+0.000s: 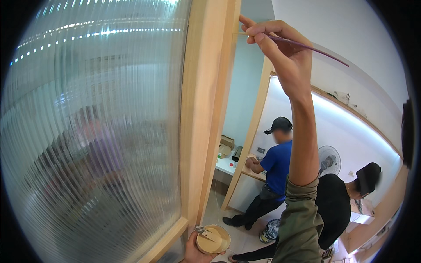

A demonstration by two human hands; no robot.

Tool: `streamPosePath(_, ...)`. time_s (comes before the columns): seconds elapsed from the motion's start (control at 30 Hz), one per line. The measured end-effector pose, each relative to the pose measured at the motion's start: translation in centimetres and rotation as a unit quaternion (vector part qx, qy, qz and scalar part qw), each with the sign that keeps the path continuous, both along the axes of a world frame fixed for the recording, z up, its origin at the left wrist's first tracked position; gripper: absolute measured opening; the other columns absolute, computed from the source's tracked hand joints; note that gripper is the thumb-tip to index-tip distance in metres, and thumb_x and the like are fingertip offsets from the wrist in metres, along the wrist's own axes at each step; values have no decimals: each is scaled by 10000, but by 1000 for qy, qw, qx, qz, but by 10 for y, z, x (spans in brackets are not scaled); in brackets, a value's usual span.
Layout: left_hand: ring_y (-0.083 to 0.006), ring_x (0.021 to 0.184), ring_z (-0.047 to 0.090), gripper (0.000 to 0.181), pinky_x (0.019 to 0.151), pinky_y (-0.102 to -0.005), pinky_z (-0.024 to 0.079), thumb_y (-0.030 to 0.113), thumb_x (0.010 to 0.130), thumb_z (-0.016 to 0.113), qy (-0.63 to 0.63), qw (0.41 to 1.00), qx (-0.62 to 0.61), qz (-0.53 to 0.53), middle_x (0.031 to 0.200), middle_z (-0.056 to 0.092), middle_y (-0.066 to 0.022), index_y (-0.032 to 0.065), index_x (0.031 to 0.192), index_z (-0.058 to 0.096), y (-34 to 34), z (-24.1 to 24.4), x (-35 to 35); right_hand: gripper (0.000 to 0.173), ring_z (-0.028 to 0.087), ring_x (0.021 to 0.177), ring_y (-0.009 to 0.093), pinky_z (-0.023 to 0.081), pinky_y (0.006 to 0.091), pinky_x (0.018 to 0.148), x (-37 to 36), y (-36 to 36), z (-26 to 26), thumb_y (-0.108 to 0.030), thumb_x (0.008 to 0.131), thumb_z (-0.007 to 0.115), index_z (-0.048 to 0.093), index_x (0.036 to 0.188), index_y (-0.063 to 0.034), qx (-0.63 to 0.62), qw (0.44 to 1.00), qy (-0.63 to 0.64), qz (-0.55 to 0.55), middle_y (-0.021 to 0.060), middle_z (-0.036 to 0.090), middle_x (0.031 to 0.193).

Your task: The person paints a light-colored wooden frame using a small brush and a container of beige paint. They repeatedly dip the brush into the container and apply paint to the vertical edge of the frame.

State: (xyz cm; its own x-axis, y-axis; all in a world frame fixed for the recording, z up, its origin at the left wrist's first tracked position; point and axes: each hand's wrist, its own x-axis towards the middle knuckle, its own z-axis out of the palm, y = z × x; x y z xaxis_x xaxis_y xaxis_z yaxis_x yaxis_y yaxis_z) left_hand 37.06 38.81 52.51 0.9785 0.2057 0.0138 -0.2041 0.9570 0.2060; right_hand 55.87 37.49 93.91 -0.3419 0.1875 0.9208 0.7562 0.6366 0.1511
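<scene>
My right hand [279,42] is raised at the top, pinching a thin paintbrush with a purple handle [315,51]. The brush's tip points left and meets, or nearly meets, the edge of a light wooden door frame [227,49]; its bristles are hard to make out. Low in the view, my left hand [194,251] holds a small round tub [227,245] from beneath. Tan paint or filler [212,238] covers the tub's inside. A crusted putty knife or scraper [201,230] rests across the tub's rim, its blade over the tan contents.
A ribbed glass panel [115,98] fills the left. One person in a blue shirt [278,161] stands at a counter; another in black [334,203] bends at the right. A wall fan [329,161], a splattered bucket [270,230] and a white desk with boxes [225,166] are beyond.
</scene>
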Motion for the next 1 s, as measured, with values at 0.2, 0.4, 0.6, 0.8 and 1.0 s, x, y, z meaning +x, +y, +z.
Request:
streamPosePath(0.2, -330, 1054, 626, 571, 698, -493, 576, 600, 941, 410, -26, 999, 23, 12, 1172, 624, -81, 152, 1265, 551, 2, -5, 1, 110, 669, 965, 194, 500, 317, 901, 3, 1, 1, -34, 854, 598, 683, 884, 30, 2, 1000, -7, -16, 59, 637, 752)
streamPosePath(0.4, -330, 1019, 643, 592, 687, -485, 586, 598, 946, 398, -15, 1000, -3, 4, 1161, 633, -101, 127, 1274, 543, 1, -3, -1, 115, 664, 1050, 238, 505, 278, 810, 0, 0, 2, -30, 847, 594, 689, 884, 25, 2, 1000, 4, -19, 66, 653, 768)
streamPosePath(0.6, -337, 1018, 646, 594, 689, -489, 594, 589, 949, 394, -4, 1000, -24, 6, 1168, 636, -134, 116, 1277, 541, -2, -5, -5, 116, 660, 1058, 241, 506, 281, 812, 0, 1, 2, -25, 847, 592, 689, 887, 24, -11, 1000, -10, 0, 67, 654, 770)
streamPosePath(0.8, -345, 1031, 643, 574, 697, -485, 596, 563, 952, 401, -7, 1000, -18, 2, 1182, 632, -142, 113, 1278, 541, -11, -4, -7, 107, 681, 958, 175, 505, 251, 697, -11, -8, 2, -43, 858, 613, 692, 890, 21, 11, 1000, 25, -14, 63, 665, 783)
streamPosePath(1.0, -347, 1047, 639, 574, 715, -489, 594, 556, 952, 400, -13, 999, -28, -5, 1203, 627, -144, 114, 1292, 536, -15, -11, -10, 120, 657, 810, 104, 465, 217, 617, -7, -9, 6, -85, 874, 636, 702, 907, 9, 32, 999, -8, -15, 52, 678, 790)
